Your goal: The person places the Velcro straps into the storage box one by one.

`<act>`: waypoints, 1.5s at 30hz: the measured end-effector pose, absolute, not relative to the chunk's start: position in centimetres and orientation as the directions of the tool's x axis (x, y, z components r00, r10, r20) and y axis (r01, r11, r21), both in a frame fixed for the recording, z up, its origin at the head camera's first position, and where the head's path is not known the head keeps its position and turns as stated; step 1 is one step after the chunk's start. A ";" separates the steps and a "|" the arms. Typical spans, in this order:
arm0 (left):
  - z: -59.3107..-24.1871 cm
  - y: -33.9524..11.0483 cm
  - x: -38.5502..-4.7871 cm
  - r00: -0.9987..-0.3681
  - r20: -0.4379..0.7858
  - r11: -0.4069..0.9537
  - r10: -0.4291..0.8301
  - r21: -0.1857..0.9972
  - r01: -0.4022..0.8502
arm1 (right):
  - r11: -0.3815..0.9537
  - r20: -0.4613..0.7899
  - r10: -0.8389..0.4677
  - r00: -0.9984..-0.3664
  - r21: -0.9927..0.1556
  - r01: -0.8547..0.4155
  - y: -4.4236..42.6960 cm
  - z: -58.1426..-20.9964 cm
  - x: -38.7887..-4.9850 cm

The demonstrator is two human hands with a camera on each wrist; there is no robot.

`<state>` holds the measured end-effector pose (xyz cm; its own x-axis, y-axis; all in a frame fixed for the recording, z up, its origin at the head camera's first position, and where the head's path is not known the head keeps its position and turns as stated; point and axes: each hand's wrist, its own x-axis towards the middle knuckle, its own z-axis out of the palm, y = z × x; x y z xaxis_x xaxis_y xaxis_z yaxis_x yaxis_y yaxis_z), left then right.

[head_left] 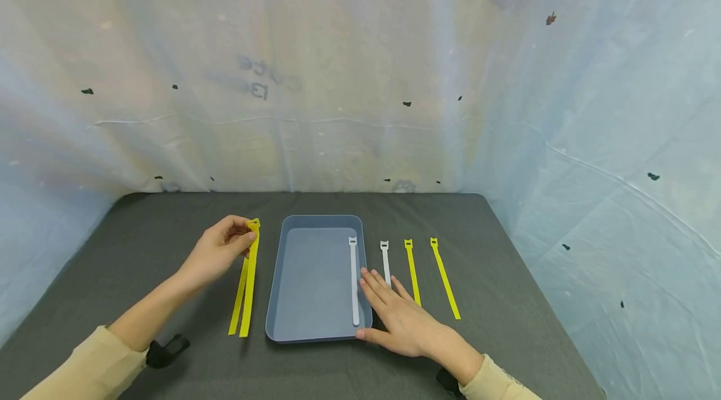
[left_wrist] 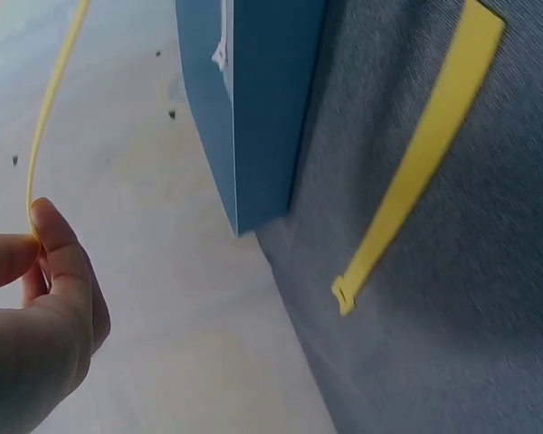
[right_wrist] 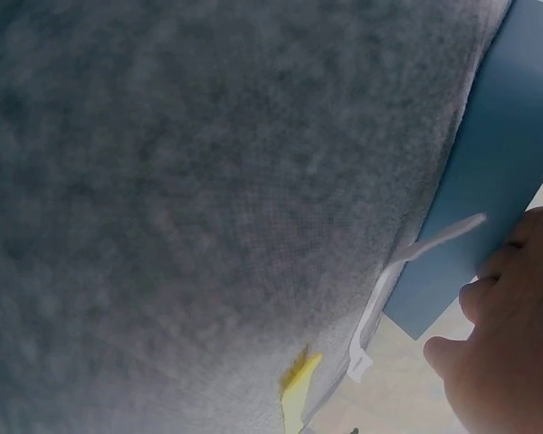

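My left hand (head_left: 216,248) pinches a yellow cable tie (head_left: 250,287) near its slotted head, left of the blue-grey tray (head_left: 284,332); the strap hangs downward. Behind it, a second yellow cable tie (left_wrist: 425,154) lies on the cloth, best seen in the left wrist view. Inside the tray, along its right side, lies a white cable tie (head_left: 354,287). My right hand (head_left: 401,320) has its fingers extended at the tray's right rim, near the front corner. It partly covers another white cable tie (head_left: 385,257) just right of the tray.
Two more yellow cable ties, a nearer one (head_left: 412,268) and a farther one (head_left: 445,278), lie to the right of the tray. Dark grey cloth (head_left: 507,337) covers the table. A patterned pale curtain (head_left: 338,74) hangs behind and at the sides.
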<state>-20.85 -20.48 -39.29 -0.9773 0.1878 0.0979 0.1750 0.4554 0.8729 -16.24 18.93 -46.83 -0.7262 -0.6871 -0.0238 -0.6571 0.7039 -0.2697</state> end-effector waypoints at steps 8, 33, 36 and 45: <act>-39.7 -18.2 -21.6 -0.967 0.102 0.435 0.234 0.878 0.198 | 0.700 -0.017 -0.692 -0.722 -0.261 -0.665 19.0 -46.8 -16.1; -44.2 -13.1 -23.9 -0.950 0.035 0.336 0.311 0.931 0.144 | 0.701 -0.020 -0.692 -0.721 -0.260 -0.665 19.1 -46.6 -15.7; -44.9 -12.6 -24.2 -0.947 0.028 0.329 0.321 0.934 0.140 | 0.702 -0.024 -0.692 -0.722 -0.258 -0.664 19.1 -46.6 -15.7; -46.4 -11.1 -25.2 -0.943 0.049 0.329 0.330 0.930 0.163 | 0.703 -0.028 -0.690 -0.723 -0.265 -0.660 19.2 -46.7 -15.5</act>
<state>-25.16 -11.11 -46.40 -0.9428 0.3299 0.0487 0.1631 0.3288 0.9302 -15.50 19.22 -46.72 -0.7234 -0.6898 -0.0278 -0.6601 0.7029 -0.2649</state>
